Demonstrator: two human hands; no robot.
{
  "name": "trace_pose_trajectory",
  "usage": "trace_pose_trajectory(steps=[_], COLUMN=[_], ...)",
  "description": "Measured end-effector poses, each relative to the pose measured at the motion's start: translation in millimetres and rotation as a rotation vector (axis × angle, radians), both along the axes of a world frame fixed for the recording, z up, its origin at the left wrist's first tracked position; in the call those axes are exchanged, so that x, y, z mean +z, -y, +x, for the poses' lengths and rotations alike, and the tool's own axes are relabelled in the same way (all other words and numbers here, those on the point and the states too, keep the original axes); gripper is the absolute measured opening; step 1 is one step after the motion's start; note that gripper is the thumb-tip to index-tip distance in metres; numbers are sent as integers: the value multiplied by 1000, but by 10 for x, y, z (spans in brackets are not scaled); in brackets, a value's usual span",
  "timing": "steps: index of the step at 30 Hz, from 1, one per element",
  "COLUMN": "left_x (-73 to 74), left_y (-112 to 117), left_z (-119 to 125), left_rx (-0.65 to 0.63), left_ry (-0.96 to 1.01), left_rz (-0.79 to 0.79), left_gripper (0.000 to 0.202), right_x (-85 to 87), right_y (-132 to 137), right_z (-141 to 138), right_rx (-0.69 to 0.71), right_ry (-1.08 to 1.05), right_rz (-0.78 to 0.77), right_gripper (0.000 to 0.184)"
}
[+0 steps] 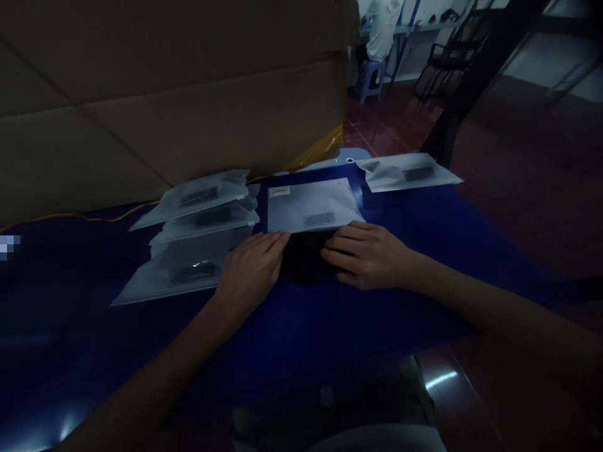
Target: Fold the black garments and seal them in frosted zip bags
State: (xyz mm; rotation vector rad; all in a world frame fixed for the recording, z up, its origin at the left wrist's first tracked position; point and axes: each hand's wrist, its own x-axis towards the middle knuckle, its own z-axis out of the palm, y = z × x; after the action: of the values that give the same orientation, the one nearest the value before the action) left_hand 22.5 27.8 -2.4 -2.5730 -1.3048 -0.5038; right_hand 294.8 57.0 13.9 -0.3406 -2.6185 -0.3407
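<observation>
Head view: lighting poor, detail low. Left hand (252, 270) and right hand (367, 254) lie side by side near the table's front, over a dark item (306, 257) at the near end of a frosted bag (313, 210). Both hands are relaxed, fingers slightly spread and curved, not pressed together. Left fingertips touch the bag's near edge; right fingers lie across the dark item. Cannot tell whether either hand pinches anything, as the contact is in shadow and the dark item's outline is lost.

Bag and dark item sit flat on a blue table (301, 339), with the bag's white film running away from the person. Film looks thin, soft and probably slippery, so it may crease or slide under light contact. Dark item is likely light; stiffness cannot be judged. Best hold appears to be the item's sides, or the bag's flat margin, clear of the film's loose edge.

Three similar bags (188, 251) overlap at left, each with a dark strip inside. One more bag (405, 172) lies at the far right. A cardboard box (141, 107) overhangs the far left, with yellow tape (315, 147) at its corner.
</observation>
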Motion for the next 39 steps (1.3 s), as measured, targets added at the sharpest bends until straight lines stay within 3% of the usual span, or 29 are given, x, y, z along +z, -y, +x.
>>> trace_pose_trajectory(steps=[4, 9, 12, 15, 19, 22, 24, 27, 29, 32, 34, 37, 39], left_x=[-24, 7, 42, 84, 102, 79, 66, 58, 54, 47, 46, 68, 108], left_y=[-31, -33, -1, 34, 63, 70, 73, 76, 76, 75, 80, 97, 113], left_z=[-8, -26, -42, -35, 33, 80, 89, 80, 73, 69, 72, 80, 86], left_rx=[-1, 11, -42, -158, -177, -154, -156, -150, -146, -138, -131, -118, -100], left_ry=[-26, 26, 213, 384, 235, 88, 63, 68, 72, 64, 47, 22, 1], left_rz=[-83, -281, -273, -227, -221, -265, -272, -260, -253, -264, -274, -256, -229], left_gripper=[52, 63, 65, 75, 103, 119, 116, 111, 110, 110, 109, 106, 105], right_x=[37, 81, 140, 187, 124, 14, -39, -37, 4, 43, 26, -10, 7], right_y=[8, 71, 99, 83, -36, -150, -197, -162, -60, 138, 231, 246, 199], right_z=[33, 11, -20, -34, 6, 63, 90, 82, 36, -70, -132, -159, -129], right_rx=[-33, -69, -88, -204, -364, -510, -567, -553, -481, -277, -260, -270, -290], right_ry=[5, -77, -229, -389, -591, -612, -558, -419, -366, -216, -45, 26, -53], right_rz=[-312, -515, -756, -989, -1151, -1041, -787, -367, -222, -373, -472, -519, -637], right_gripper=[41, 24, 20, 25, 22, 37, 39, 26, 22, 50, 57, 22, 11])
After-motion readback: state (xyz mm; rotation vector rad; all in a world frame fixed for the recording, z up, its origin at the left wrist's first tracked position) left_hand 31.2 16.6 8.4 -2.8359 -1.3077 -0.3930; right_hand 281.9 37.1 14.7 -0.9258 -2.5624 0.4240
